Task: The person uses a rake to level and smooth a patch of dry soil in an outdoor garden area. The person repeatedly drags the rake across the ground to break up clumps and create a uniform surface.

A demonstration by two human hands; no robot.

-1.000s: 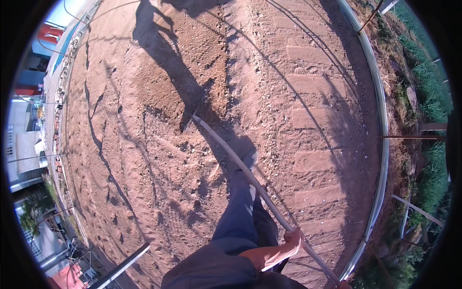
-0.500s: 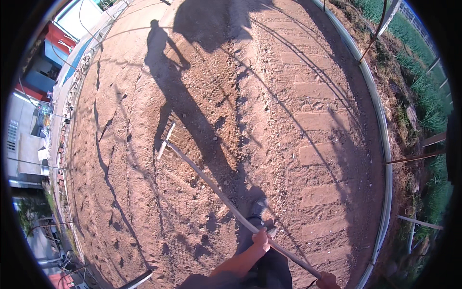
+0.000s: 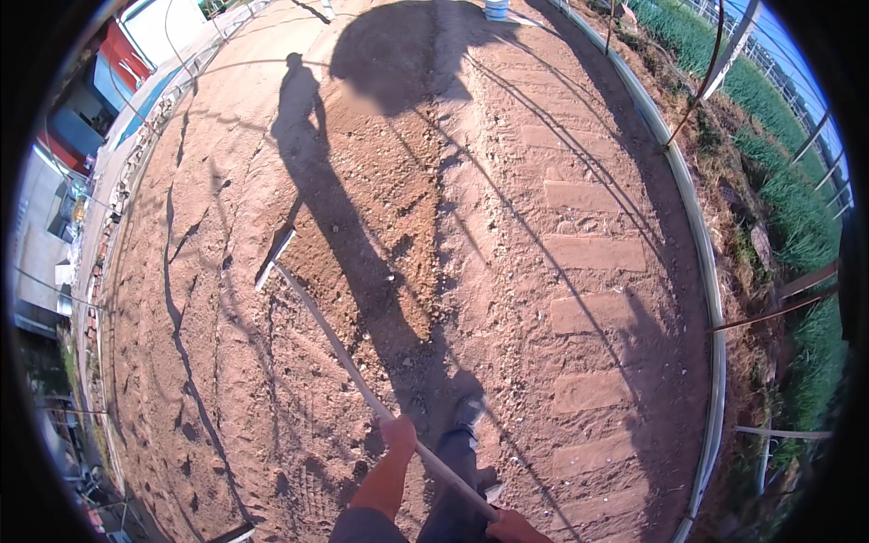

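Observation:
A long wooden-handled rake (image 3: 337,348) slants from the lower middle up to the left. Its pale head (image 3: 275,260) lies at the soil on the left of the darker, loosened strip; its tines are hidden from here. My left hand (image 3: 398,433) is wrapped round the handle partway down. Lower and to the right, my right hand (image 3: 514,527) closes on the handle near its end, partly cut off by the lower edge. Pebbly reddish soil (image 3: 389,208) surrounds the rake head.
Rectangular flat slabs (image 3: 593,253) run in a row on the right, beside a pale curb (image 3: 692,208). Thin posts (image 3: 701,72) and green plants (image 3: 787,195) stand beyond it. A white-and-blue bucket (image 3: 496,9) is at the far end. Stones line the left edge.
Both hands and the rake have shifted left. The rake head has turned, so its tines, visible before, no longer show. A bucket has come into view at the far end.

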